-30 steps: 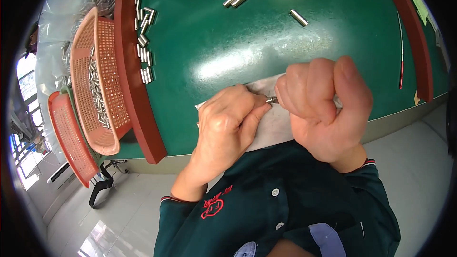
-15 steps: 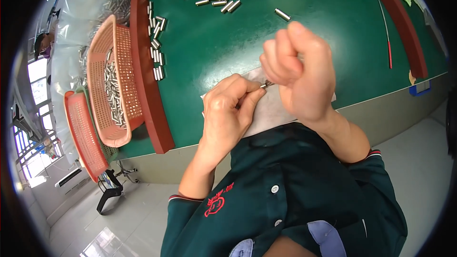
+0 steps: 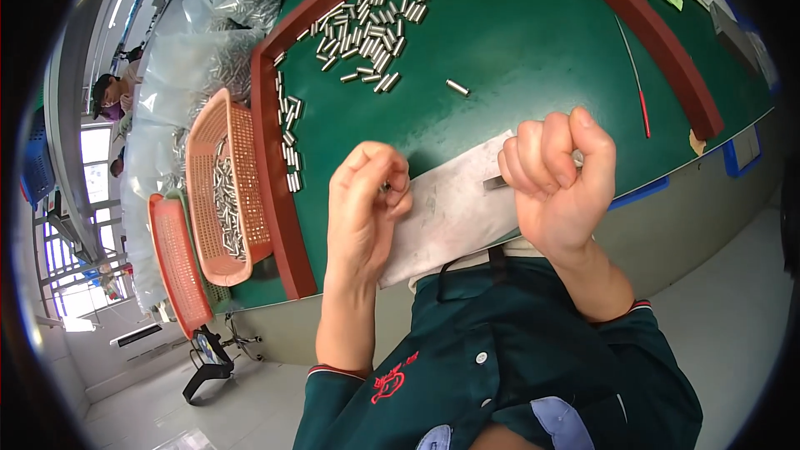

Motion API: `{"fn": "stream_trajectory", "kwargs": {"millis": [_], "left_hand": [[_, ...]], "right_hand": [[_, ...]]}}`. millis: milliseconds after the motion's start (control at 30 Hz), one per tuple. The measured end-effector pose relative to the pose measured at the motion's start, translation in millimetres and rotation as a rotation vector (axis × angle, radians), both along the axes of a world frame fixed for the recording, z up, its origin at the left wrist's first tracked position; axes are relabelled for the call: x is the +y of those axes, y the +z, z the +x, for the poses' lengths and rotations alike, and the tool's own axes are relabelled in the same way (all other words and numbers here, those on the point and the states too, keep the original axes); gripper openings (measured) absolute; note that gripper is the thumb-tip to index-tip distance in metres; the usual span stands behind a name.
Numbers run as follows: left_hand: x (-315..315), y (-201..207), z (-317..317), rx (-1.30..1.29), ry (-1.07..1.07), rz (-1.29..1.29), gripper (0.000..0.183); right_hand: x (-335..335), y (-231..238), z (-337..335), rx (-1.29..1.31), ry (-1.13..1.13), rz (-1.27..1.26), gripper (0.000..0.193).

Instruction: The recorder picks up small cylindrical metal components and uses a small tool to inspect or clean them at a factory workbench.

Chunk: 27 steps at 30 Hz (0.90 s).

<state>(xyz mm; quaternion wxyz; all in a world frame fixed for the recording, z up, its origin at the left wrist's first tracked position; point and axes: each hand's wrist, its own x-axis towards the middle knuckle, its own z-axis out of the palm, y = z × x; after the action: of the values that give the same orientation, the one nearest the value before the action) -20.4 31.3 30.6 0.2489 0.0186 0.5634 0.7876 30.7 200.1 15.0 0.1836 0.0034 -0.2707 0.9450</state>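
Observation:
My left hand point(image 3: 364, 204) is raised above the left end of a white cloth point(image 3: 454, 200), its fingers curled inward. A small metal piece point(image 3: 385, 187) glints between them, mostly hidden. To the right, my right hand point(image 3: 562, 179) is closed in a fist around a flat grey metal tool point(image 3: 494, 183). Only the tool's short end shows, pointing left over the cloth. A single silver metal cylinder point(image 3: 457, 87) lies on the green table beyond my hands.
Many loose silver cylinders point(image 3: 371, 37) lie at the far left, inside a red-brown rail point(image 3: 271, 158). Outside it stand a pink basket point(image 3: 258, 192) of metal parts and clear bags point(image 3: 200, 75). A red-handled rod point(image 3: 643, 112) lies near the right rail point(image 3: 667, 46).
My hands have drawn apart: the left has moved left and turned, the right has moved lower and to the right. The view has shifted, showing more of the table's far side.

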Motion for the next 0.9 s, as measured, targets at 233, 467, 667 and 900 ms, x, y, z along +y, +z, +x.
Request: {"fn": "stream_trajectory", "kwargs": {"millis": [233,467,667,900], "left_hand": [[61,1,-42,0.988,-0.073,-1.110,0.022],[73,-9,-57,0.948,-0.104,-1.235,0.019],[35,20,-23,0.894,-0.294,-1.136,0.010],[-6,-4,17,0.723,-0.266,-0.995,0.010]], "right_hand": [[8,0,3,-0.014,-0.036,-0.024,0.042],[7,1,3,-0.020,-0.025,-0.015,0.042],[5,2,-2,0.018,0.018,-0.007,0.042],[-20,5,-17,-0.084,0.128,0.118,0.043]]}}
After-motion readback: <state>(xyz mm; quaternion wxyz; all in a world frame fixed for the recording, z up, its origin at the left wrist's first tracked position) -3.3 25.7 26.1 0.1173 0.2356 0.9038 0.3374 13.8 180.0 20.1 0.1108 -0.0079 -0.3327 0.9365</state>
